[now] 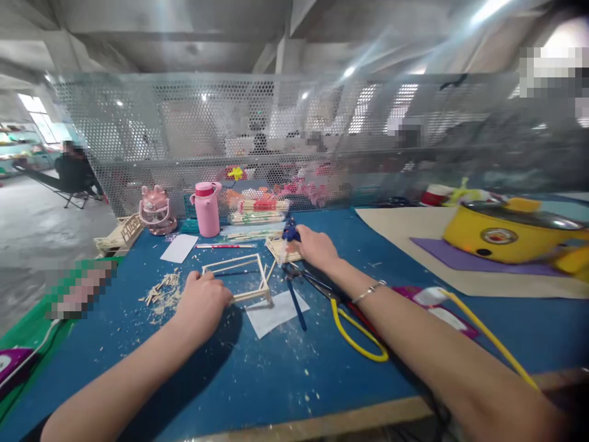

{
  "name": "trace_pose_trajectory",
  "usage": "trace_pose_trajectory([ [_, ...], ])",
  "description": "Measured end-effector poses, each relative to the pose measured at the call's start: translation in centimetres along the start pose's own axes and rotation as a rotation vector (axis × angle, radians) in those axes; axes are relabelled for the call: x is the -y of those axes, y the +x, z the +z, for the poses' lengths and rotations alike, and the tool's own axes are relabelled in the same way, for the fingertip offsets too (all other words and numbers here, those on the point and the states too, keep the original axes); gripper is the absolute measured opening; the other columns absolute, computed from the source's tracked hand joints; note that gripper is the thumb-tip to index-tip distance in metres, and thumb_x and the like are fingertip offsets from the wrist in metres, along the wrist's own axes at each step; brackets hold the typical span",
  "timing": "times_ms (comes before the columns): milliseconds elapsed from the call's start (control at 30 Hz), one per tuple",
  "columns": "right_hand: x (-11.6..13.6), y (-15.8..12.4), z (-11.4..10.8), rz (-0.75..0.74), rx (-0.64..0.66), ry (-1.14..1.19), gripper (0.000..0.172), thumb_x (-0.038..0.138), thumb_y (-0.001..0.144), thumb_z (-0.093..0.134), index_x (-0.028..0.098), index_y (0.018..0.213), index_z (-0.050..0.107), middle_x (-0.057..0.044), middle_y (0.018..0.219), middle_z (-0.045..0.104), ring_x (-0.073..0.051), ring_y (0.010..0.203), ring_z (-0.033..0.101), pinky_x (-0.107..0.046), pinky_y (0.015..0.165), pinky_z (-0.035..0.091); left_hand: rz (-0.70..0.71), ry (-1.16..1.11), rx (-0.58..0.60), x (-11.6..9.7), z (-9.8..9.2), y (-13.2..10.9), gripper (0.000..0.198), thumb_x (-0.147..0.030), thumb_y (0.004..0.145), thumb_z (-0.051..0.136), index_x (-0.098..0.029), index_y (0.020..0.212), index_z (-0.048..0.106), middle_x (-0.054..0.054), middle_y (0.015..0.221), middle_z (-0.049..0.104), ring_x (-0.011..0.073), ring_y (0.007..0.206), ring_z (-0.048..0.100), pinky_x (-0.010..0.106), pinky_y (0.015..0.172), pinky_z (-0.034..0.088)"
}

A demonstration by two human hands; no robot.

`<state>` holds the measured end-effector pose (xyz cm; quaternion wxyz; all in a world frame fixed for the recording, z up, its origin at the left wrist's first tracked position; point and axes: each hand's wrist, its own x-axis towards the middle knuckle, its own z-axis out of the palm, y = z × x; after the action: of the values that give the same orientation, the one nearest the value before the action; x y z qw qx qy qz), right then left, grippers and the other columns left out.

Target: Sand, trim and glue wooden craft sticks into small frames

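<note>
My left hand [205, 304] is closed on the near left corner of a small box-shaped frame [251, 296] made of thin wooden sticks, tilted over the blue table. Farther back, my right hand [317, 245] is closed around a dark blue tool [291, 231]; its kind is hard to make out. That tool is over a small wooden stick piece [276, 248]. Below the frame lies a sheet of white paper [276, 313], with a dark blue stick-like tool [297, 305] across it. Yellow-handled scissors [354, 334] rest beside my right forearm.
Wood scraps [163, 291] are scattered left of my left hand. Behind are a pink bottle [207, 212], a pink-lidded jar [156, 212] and bundled sticks [260, 212]. A yellow electric pot [501, 233] stands at right. A perforated screen [184, 135] backs the table [276, 380].
</note>
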<state>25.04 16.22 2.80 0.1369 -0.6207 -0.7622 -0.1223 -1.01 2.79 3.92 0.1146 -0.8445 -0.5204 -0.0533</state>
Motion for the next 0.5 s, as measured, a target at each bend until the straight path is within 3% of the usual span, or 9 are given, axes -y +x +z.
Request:
trace_pose_trajectory([
  [167,0.2,0.4,1.3,0.012,0.028,0.062,0.021,0.027,0.080,0.053,0.015,0.098,0.054,-0.013,0.098,0.063,-0.024,0.091,0.058,-0.029,0.069,0.041,0.011,-0.039,0.039,-0.4,0.7,0.4,0.021,-0.013,0.079,0.054,-0.021,0.064,0.066,0.005,0.068,0.067,0.0234,0.077,0.056,0.032,0.060,0.025],
  [333,1.9,-1.1,-1.1,0.040,-0.078,0.138,0.029,0.013,0.077,0.046,0.015,0.106,0.051,-0.014,0.111,0.056,-0.024,0.097,0.054,-0.031,0.078,0.040,0.040,-0.085,-0.085,0.4,1.2,0.4,0.024,-0.013,0.081,0.050,-0.021,0.065,0.066,0.004,0.066,0.066,0.0219,0.072,0.057,0.031,0.059,0.032],
  [367,2.5,-1.4,-1.7,0.042,-0.121,0.211,0.029,0.013,0.077,0.043,0.016,0.106,0.051,-0.013,0.109,0.057,-0.022,0.095,0.054,-0.030,0.078,0.040,0.031,-0.124,-0.133,0.8,1.1,0.4,0.024,-0.014,0.081,0.049,-0.021,0.066,0.066,0.004,0.066,0.066,0.0207,0.070,0.058,0.031,0.059,0.034],
  [500,5.1,-2.7,-3.4,0.123,-0.332,0.904,0.014,0.027,0.081,0.042,0.019,0.087,0.050,-0.002,0.080,0.057,-0.014,0.069,0.053,-0.026,0.065,0.042,-0.122,-0.475,-0.342,1.8,0.4,0.3,0.021,-0.021,0.082,0.050,-0.021,0.078,0.070,0.005,0.075,0.071,0.0183,0.068,0.062,0.029,0.061,0.044],
])
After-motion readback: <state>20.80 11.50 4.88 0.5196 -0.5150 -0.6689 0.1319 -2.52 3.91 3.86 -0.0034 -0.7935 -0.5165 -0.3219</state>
